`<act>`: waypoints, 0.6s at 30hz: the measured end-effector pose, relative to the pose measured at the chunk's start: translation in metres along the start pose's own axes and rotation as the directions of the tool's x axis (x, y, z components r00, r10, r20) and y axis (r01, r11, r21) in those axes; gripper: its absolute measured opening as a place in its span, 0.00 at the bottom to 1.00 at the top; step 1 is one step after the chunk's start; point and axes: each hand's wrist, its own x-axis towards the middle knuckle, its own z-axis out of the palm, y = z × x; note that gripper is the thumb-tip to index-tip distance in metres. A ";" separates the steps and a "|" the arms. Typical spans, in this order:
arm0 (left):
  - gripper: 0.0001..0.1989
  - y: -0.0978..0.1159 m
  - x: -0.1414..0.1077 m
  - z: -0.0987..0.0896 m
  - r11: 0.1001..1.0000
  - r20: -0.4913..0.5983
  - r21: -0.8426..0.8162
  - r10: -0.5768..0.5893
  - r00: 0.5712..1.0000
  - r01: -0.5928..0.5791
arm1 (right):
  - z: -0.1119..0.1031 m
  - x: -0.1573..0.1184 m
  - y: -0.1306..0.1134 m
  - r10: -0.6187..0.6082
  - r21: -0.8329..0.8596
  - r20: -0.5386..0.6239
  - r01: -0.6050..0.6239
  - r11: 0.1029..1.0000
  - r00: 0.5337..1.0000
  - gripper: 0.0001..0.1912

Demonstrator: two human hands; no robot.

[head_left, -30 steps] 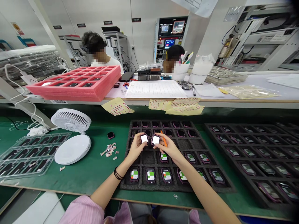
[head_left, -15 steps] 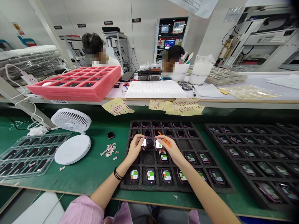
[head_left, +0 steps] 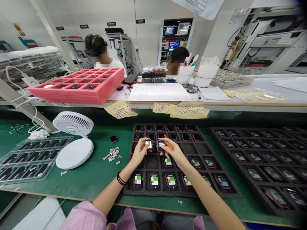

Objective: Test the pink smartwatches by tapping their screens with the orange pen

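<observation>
My left hand [head_left: 140, 151] grips a small watch [head_left: 148, 144] with a lit white and green screen, thumb on its face. Beside it, my right hand [head_left: 173, 149] holds another lit watch [head_left: 161, 146] and also an orange stick [head_left: 169, 142] between its fingers. Both hands are above a dark foam tray [head_left: 189, 148]. Its back rows hold watches with dark screens, and its front rows hold lit ones, such as a watch [head_left: 171, 180] in the front row. Some compartments in the middle are bare foam.
A second foam tray [head_left: 242, 175] of watches lies right. Left are a white fan [head_left: 74, 153], clear plastic trays [head_left: 14, 161], small scraps [head_left: 112, 153] and a loose watch [head_left: 114, 139]. A pink foam tray [head_left: 96, 95] sits on the shelf; two people are behind it.
The watch in my right hand has shifted slightly left and shows more green. My left thumb has moved on its watch, whose screen shows more. The orange stick has tilted more upright.
</observation>
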 end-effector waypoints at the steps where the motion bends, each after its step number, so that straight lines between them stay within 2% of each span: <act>1: 0.19 -0.001 0.000 0.000 1.000 0.006 -0.014 0.002 1.000 -0.002 | 0.000 0.000 0.000 -0.004 0.000 0.006 0.004 1.000 1.000 0.23; 6: 0.25 -0.004 0.000 0.001 0.999 0.027 -0.048 0.022 0.999 -0.021 | 0.000 0.001 0.001 0.005 0.004 0.003 -0.005 1.000 1.000 0.23; 13: 0.18 0.002 0.000 -0.002 1.000 -0.033 -0.002 0.012 0.999 -0.012 | 0.001 -0.002 -0.004 0.045 0.026 -0.019 -0.045 0.999 0.999 0.18; 18: 0.18 0.005 0.000 -0.003 0.999 -0.089 0.022 -0.031 0.996 0.033 | 0.001 -0.001 -0.003 0.028 0.017 -0.017 -0.028 0.999 0.999 0.19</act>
